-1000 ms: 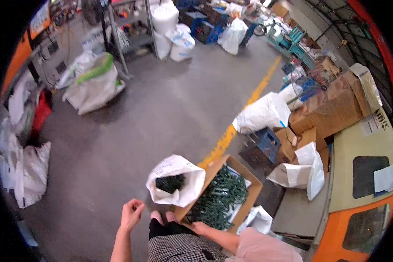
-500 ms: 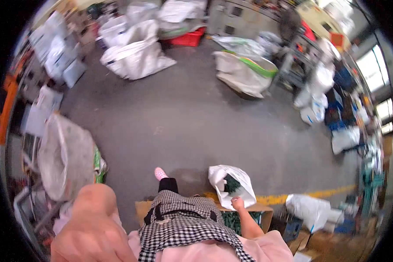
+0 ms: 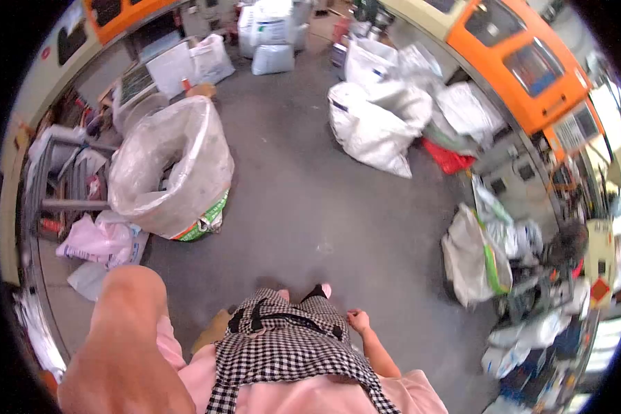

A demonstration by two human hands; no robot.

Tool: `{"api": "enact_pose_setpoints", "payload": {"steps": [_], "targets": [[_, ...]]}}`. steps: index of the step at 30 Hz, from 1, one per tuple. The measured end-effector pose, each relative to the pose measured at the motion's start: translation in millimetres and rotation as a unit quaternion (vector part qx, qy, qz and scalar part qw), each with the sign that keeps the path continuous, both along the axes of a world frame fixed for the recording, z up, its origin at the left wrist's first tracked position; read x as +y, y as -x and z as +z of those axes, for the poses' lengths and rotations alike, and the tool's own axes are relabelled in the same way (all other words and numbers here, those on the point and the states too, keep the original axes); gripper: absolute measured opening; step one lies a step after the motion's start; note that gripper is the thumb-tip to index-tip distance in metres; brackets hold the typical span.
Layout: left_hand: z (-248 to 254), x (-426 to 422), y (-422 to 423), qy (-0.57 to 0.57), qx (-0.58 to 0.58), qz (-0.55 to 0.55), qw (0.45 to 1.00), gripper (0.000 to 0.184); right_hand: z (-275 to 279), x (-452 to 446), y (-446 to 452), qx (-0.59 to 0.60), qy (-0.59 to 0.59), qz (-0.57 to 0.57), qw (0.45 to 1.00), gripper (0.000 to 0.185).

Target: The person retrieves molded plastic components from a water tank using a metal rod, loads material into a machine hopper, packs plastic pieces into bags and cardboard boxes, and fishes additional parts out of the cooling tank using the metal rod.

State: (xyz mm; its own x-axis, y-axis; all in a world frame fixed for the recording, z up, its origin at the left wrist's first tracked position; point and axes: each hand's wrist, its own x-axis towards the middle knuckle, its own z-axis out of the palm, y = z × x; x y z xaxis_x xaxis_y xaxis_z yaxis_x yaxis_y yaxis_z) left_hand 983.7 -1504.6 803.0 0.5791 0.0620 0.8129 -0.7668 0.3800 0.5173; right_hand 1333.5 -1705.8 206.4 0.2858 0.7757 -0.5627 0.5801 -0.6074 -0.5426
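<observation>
My right hand (image 3: 357,319) is low beside the checked apron (image 3: 290,345), over the grey floor. Its fingers are curled in, and nothing shows in them. On the left, my bent left arm (image 3: 127,324) is raised close to the camera with the elbow foremost; the left hand itself is out of view. Beyond that elbow stands a large, wide-mouthed whitish sack (image 3: 200,159) with a green and orange band at its base. A pink-and-white plastic bag (image 3: 103,241) lies between the sack and my arm.
Open white sacks (image 3: 372,134) stand ahead, with a red bag or crate (image 3: 448,157) beside them. A green-striped sack (image 3: 470,259) is at right. Orange machines (image 3: 524,62) line the back. Grey metal frame (image 3: 72,205) at left. Grey floor (image 3: 290,200) stretches between.
My view has swung left, bringing the large sack nearer the middle. The white bag of dark green pieces at my right hand is no longer seen, and that hand is off it.
</observation>
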Motion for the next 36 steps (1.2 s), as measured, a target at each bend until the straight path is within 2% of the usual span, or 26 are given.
{"api": "enact_pose_setpoints", "payload": {"steps": [3, 5, 6, 7, 8, 10, 11, 12, 15, 16, 17, 19, 22, 24, 25, 27, 29, 30, 31, 33, 34, 35, 36], "targets": [[5, 31, 7, -0.06, 0.008, 0.125, 0.99, 0.025, -21, 66, -29, -0.002, 0.029, 0.035, 0.999, 0.024], [13, 44, 4, -0.101, 0.05, 0.128, 0.985, 0.025, -30, 102, -53, 0.01, 0.088, 0.037, 0.995, 0.029], [11, 63, -1, -0.102, 0.053, 0.144, 0.983, 0.025, -10, 135, -58, 0.0, 0.145, 0.058, 0.988, 0.031], [9, 78, -6, -0.151, 0.072, 0.157, 0.973, 0.025, 20, 168, -59, -0.012, 0.2, 0.077, 0.977, 0.034], [8, 95, -12, -0.202, 0.09, 0.17, 0.96, 0.025, 21, 198, -72, -0.014, 0.193, 0.093, 0.977, 0.034], [15, 134, -23, -0.213, 0.093, 0.216, 0.948, 0.025, 20, 248, -99, -0.031, 0.222, 0.145, 0.964, 0.037], [19, 155, -26, -0.218, 0.093, 0.244, 0.94, 0.025, 15, 276, -108, -0.029, 0.217, 0.159, 0.963, 0.037], [22, 175, -28, -0.224, 0.09, 0.275, 0.931, 0.025, 11, 312, -120, -0.061, 0.19, 0.224, 0.954, 0.034], [22, 215, -32, -0.199, 0.07, 0.371, 0.904, 0.026, -21, 416, -173, -0.169, 0.148, 0.394, 0.891, 0.031], [23, 220, -37, -0.19, 0.07, 0.386, 0.9, 0.026, -8, 453, -171, -0.203, 0.118, 0.391, 0.89, 0.03], [28, 227, -45, -0.128, 0.065, 0.465, 0.873, 0.023, 11, 498, -161, -0.235, 0.088, 0.386, 0.888, 0.029], [27, 245, -47, -0.069, 0.058, 0.542, 0.835, 0.022, 38, 575, -133, -0.163, -0.017, 0.287, 0.944, 0.028], [17, 320, -28, -0.067, 0.07, 0.402, 0.91, 0.025, 42, 679, -80, -0.119, -0.081, 0.249, 0.958, 0.026], [10, 378, -13, -0.099, 0.064, 0.352, 0.928, 0.026, 40, 729, -36, 0.071, -0.052, 0.14, 0.986, 0.024], [8, 400, -3, -0.12, 0.057, 0.346, 0.929, 0.025, 48, 743, -17, 0.069, -0.054, 0.135, 0.987, 0.024], [2, 456, 20, -0.149, 0.037, 0.326, 0.933, 0.023, 66, 773, 15, 0.051, -0.075, 0.236, 0.968, 0.023], [4, 510, 43, -0.277, 0.05, 0.333, 0.9, 0.022, 58, 793, 24, 0.005, -0.113, 0.331, 0.937, 0.025], [2, 534, 59, -0.343, 0.112, 0.282, 0.889, 0.03, 54, 807, 26, -0.012, -0.064, 0.338, 0.939, 0.026], [2, 562, 69, -0.344, 0.112, 0.277, 0.89, 0.03, 51, 813, 23, -0.027, -0.009, 0.343, 0.939, 0.026], [-5, 617, 82, -0.385, 0.162, 0.257, 0.872, 0.024, 23, 819, 7, -0.059, 0.055, 0.306, 0.949, 0.027], [-10, 649, 88, -0.408, 0.191, 0.243, 0.859, 0.022, 5, 823, -4, -0.121, 0.062, 0.325, 0.936, 0.03], [-18, 682, 95, -0.436, 0.219, 0.229, 0.842, 0.021, -43, 825, -39, -0.135, -0.01, 0.551, 0.824, 0.033], [-31, 716, 103, -0.464, 0.245, 0.213, 0.824, 0.022, -6, 837, -26, -0.104, 0.191, 0.298, 0.93, 0.032]]}}
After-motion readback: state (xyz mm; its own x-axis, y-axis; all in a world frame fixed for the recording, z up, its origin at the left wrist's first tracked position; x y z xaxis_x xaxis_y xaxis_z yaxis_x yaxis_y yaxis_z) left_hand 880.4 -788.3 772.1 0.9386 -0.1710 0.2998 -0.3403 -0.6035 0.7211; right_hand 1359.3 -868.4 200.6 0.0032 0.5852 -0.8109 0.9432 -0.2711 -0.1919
